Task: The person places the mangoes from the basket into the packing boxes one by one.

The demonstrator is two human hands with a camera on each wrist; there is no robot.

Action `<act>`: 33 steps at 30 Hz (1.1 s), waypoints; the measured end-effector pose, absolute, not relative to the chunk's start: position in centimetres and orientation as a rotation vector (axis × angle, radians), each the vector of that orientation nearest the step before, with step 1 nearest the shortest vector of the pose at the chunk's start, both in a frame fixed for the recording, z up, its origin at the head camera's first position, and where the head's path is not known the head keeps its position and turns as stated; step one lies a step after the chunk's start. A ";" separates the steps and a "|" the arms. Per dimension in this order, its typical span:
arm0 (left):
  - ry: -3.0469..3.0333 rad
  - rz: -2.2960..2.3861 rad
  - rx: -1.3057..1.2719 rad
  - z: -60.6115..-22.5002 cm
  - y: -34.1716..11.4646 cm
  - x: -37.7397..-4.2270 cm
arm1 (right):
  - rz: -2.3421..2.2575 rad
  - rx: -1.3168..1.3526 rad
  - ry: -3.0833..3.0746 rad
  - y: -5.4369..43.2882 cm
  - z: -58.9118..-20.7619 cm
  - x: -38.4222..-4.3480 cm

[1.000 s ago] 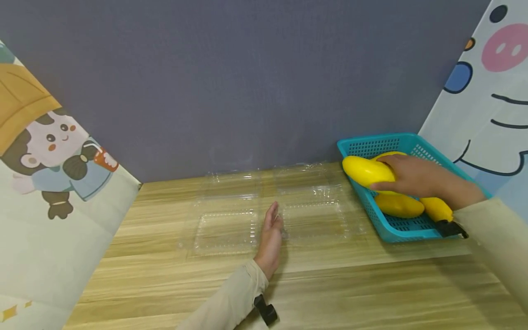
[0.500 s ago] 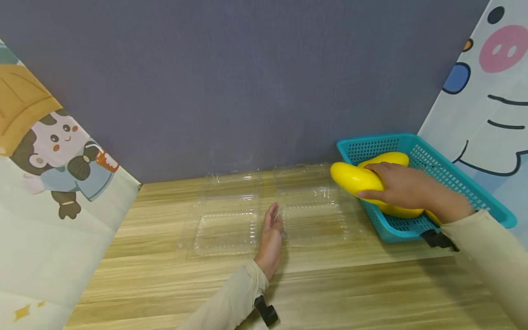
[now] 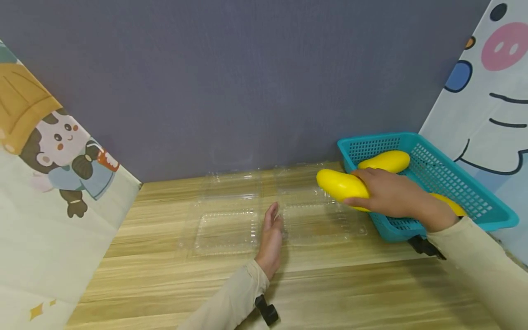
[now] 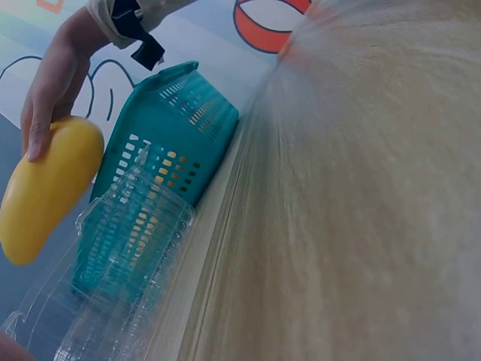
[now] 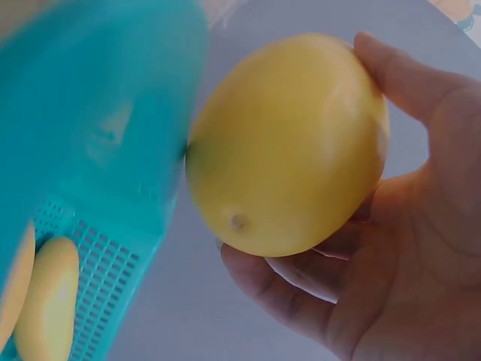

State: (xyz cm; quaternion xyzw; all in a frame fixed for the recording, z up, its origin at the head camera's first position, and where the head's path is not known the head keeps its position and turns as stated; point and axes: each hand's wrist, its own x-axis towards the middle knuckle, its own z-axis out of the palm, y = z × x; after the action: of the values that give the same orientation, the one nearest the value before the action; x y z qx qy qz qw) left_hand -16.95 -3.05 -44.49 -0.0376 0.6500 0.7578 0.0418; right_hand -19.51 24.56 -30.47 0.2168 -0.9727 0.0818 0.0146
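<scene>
My right hand [image 3: 389, 192] grips a yellow mango [image 3: 340, 184], thumb on one side and fingers on the other. In the head view it is just left of the teal basket [image 3: 382, 230], over the edge of the right clear plastic box [image 3: 315, 224]. The right wrist view shows the mango's rounded end [image 5: 289, 150] between thumb and fingers. My left hand [image 3: 270, 245] stands on edge with straight fingers, at the near side of the right box. To its left lies another clear box [image 3: 227, 231]. Both boxes have their lids raised toward the wall.
More mangoes lie in the basket, one at its back [image 3: 389, 161] and one near my right wrist [image 3: 450, 205]. A grey wall [image 3: 255, 82] rises behind the wooden table [image 3: 321, 293]. Printed panels stand at both sides.
My right hand has carried the mango leftward out of the basket, over its left rim toward the right box. My left hand and both boxes have stayed in place.
</scene>
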 end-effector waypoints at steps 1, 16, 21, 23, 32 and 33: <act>1.993 2.320 -0.117 -44.5 -3.0 -16.9 | 0.258 0.682 -3.026 24.4 -30.6 -19.5; 1.992 2.326 -0.136 -44.3 -3.0 -17.1 | 0.336 0.696 -3.048 21.0 -32.4 -19.1; 2.003 2.317 -0.133 -44.5 -3.1 -17.1 | 0.351 0.671 -3.059 20.1 -33.1 -18.9; 2.009 2.311 -0.140 -44.6 -3.1 -17.1 | 0.354 0.660 -3.064 19.7 -33.5 -18.8; 2.005 2.299 -0.143 -44.7 -3.1 -17.2 | 0.388 0.651 -3.060 18.7 -34.8 -18.8; 2.008 2.295 -0.139 -44.7 -3.1 -17.3 | 0.390 0.647 -3.061 18.6 -35.0 -18.8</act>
State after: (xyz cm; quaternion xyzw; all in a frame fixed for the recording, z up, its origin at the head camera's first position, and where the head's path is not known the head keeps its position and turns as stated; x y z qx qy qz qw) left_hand -17.26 -3.08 -44.73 -0.0456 0.6572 0.7510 0.0446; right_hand -18.82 18.57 -34.97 0.2054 -0.9708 0.1236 -0.0055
